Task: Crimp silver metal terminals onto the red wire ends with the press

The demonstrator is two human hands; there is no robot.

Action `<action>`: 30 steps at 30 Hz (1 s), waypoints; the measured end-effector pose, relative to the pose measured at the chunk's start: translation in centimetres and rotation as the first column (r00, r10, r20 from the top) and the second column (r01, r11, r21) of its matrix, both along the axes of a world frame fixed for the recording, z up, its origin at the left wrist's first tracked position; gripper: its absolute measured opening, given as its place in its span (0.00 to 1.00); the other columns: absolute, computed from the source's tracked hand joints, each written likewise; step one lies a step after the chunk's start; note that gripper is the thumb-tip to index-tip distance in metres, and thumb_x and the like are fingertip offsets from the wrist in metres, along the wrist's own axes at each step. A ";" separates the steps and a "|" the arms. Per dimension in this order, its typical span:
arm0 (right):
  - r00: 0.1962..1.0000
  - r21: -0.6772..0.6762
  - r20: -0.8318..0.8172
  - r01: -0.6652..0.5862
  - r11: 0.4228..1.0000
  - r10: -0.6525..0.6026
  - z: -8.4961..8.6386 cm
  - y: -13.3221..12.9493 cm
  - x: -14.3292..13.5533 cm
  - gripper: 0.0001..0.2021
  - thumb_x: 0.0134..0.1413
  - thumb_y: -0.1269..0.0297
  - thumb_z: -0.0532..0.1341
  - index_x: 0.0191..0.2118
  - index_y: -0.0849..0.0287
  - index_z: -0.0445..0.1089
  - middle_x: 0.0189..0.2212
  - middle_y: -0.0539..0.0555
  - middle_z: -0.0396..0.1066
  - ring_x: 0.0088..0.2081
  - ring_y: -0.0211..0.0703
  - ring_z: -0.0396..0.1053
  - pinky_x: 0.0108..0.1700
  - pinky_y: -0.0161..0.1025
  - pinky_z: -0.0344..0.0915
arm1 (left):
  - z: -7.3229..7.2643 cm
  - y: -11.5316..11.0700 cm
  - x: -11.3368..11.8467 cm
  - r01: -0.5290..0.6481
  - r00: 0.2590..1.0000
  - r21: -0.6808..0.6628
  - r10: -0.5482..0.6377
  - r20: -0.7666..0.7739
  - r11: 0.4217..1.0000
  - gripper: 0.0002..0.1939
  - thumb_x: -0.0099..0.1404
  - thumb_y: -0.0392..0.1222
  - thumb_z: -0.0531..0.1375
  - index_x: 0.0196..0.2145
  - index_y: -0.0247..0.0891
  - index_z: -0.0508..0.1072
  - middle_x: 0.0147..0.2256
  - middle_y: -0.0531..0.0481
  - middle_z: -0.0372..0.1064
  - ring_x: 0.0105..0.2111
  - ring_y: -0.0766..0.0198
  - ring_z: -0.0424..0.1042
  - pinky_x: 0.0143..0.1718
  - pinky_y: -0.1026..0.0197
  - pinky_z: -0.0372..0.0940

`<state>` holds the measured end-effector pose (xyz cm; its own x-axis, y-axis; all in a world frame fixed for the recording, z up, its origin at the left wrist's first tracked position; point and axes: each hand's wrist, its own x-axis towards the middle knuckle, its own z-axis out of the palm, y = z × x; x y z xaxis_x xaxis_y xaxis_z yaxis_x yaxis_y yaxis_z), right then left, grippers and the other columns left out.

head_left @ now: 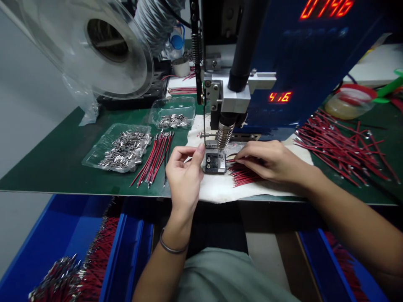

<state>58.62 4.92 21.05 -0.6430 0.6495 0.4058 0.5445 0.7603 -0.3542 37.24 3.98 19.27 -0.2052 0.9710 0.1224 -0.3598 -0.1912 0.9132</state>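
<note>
My left hand (pixel 185 174) is at the left side of a small black fixture (pixel 215 163), thumb and forefinger pinched together. Whatever lies between those fingertips is too small or hidden to make out. On the fixture's other side, my right hand (pixel 267 161) pinches a red wire whose end points at the fixture. Under its fingers a bundle of short red wires (pixel 245 175) rests on a white cloth (pixel 217 191). Directly above the fixture is the soldering machine's spring-wrapped tip (pixel 225 134).
Clear trays of small metal parts (pixel 126 149) (pixel 173 121) and a row of red and black wires (pixel 154 159) lie left. At right are a loose red wire pile (pixel 340 147) and a round tub (pixel 349 102). Blue bins (pixel 132 247) with wires stand below the table edge.
</note>
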 end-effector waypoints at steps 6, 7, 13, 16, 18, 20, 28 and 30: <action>1.000 -0.003 0.007 0.004 1.000 -0.004 -0.1 0.1 0.0 0.06 0.61 0.70 0.56 0.41 0.60 0.69 0.35 0.54 0.71 0.35 0.38 0.69 0.36 0.35 0.62 | 0.4 0.4 0.5 0.040 0.998 -0.075 -0.037 0.045 0.996 0.16 0.56 0.46 0.68 0.29 0.35 0.65 0.20 0.59 0.55 0.13 0.79 0.49 0.10 0.72 0.45; 1.000 -0.006 0.007 0.003 1.000 -0.003 -0.1 0.2 0.1 0.06 0.61 0.69 0.56 0.41 0.60 0.69 0.35 0.54 0.72 0.35 0.38 0.69 0.36 0.35 0.63 | 0.5 0.5 0.6 0.046 0.997 -0.082 -0.041 0.061 0.996 0.16 0.55 0.46 0.68 0.29 0.35 0.66 0.20 0.59 0.54 0.13 0.79 0.49 0.10 0.72 0.45; 0.999 -0.095 -0.036 -0.035 0.995 0.032 -0.1 0.6 0.1 0.08 0.62 0.69 0.56 0.43 0.62 0.71 0.38 0.56 0.73 0.38 0.38 0.70 0.41 0.35 0.64 | 0.2 0.5 0.8 0.071 0.997 -0.095 -0.067 0.048 0.993 0.15 0.56 0.46 0.67 0.32 0.34 0.67 0.24 0.56 0.61 0.14 0.79 0.51 0.10 0.72 0.47; 0.997 -0.149 -0.020 -0.074 0.986 0.072 1.0 1.0 0.2 0.07 0.62 0.68 0.57 0.41 0.62 0.72 0.35 0.55 0.73 0.36 0.37 0.70 0.40 0.33 0.64 | -0.4 0.4 0.6 0.088 0.996 -0.080 -0.088 0.004 0.993 0.15 0.57 0.46 0.67 0.33 0.34 0.68 0.25 0.56 0.61 0.14 0.79 0.52 0.11 0.71 0.48; 0.995 -0.181 -0.003 -0.095 0.979 0.096 2.1 1.4 0.1 0.08 0.62 0.67 0.57 0.41 0.62 0.72 0.35 0.53 0.73 0.36 0.35 0.70 0.40 0.32 0.64 | -0.8 0.3 0.5 0.097 0.995 -0.067 -0.098 -0.021 0.993 0.14 0.58 0.47 0.66 0.34 0.35 0.68 0.26 0.56 0.61 0.14 0.79 0.53 0.11 0.71 0.49; 0.992 -0.227 0.030 -0.115 0.967 0.125 3.3 1.8 0.0 0.08 0.62 0.66 0.57 0.42 0.61 0.73 0.37 0.52 0.74 0.37 0.34 0.71 0.40 0.31 0.65 | -1.0 0.3 0.5 0.095 0.994 -0.055 -0.097 -0.054 0.994 0.14 0.59 0.47 0.65 0.35 0.35 0.68 0.27 0.55 0.62 0.14 0.79 0.54 0.12 0.70 0.49; 0.984 -0.361 0.068 -0.133 0.923 0.168 3.8 3.6 -0.1 0.09 0.62 0.61 0.57 0.39 0.57 0.74 0.34 0.48 0.75 0.35 0.36 0.72 0.38 0.32 0.66 | -1.0 0.0 0.7 0.026 0.981 -0.029 -0.031 -0.194 0.999 0.13 0.59 0.46 0.65 0.36 0.34 0.71 0.33 0.50 0.68 0.16 0.79 0.54 0.15 0.69 0.49; 0.994 -0.389 0.010 -0.095 0.916 0.107 3.1 3.5 -0.1 0.10 0.61 0.60 0.58 0.40 0.58 0.74 0.35 0.49 0.75 0.35 0.37 0.71 0.39 0.33 0.66 | -1.0 0.0 0.7 0.031 0.979 -0.032 -0.037 -0.201 0.999 0.13 0.58 0.46 0.66 0.34 0.34 0.72 0.32 0.50 0.69 0.16 0.78 0.54 0.16 0.70 0.49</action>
